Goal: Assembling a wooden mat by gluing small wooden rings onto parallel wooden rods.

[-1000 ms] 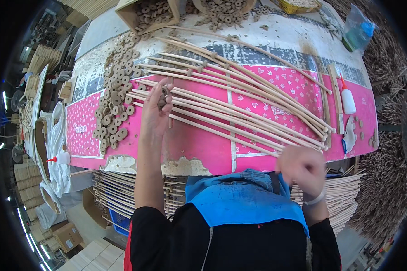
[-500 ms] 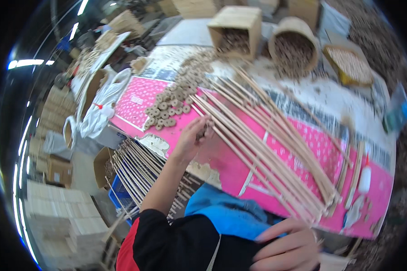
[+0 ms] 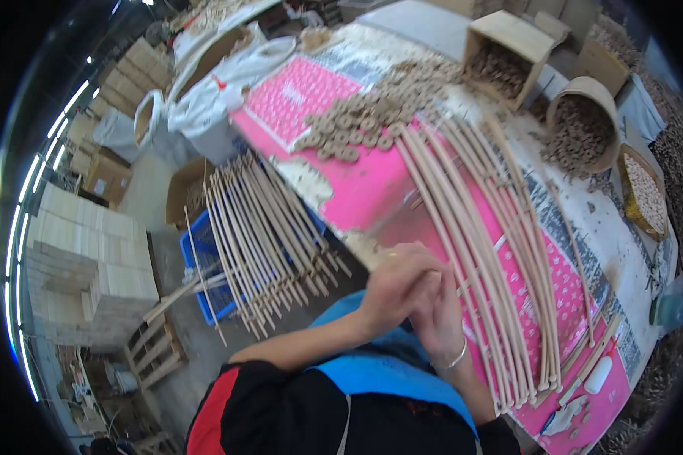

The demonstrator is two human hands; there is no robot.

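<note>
My left hand (image 3: 397,284) and my right hand (image 3: 439,324) meet in front of me at the table's near edge. Their fingers are curled against each other, and whatever lies between them is hidden. Just right of the hands, long thin wooden rods (image 3: 459,243) lie side by side on the pink sheet (image 3: 349,193). Beyond the hands, a heap of small brown wooden rings (image 3: 357,125) spreads over the table. A few small brown pieces (image 3: 417,202) lie near the rods' left side.
A tipped wooden box (image 3: 508,34) and a round tub (image 3: 584,121) spill brown pieces at the back. Pale pellets fill a yellow container (image 3: 643,189). A white glue bottle (image 3: 599,374) lies at right. More rods (image 3: 262,235) rest across a blue crate (image 3: 218,297) at left.
My left hand has drawn back from beside the rings toward me. My right hand has come up from the lower edge to meet it. The view has shifted, showing more floor at left.
</note>
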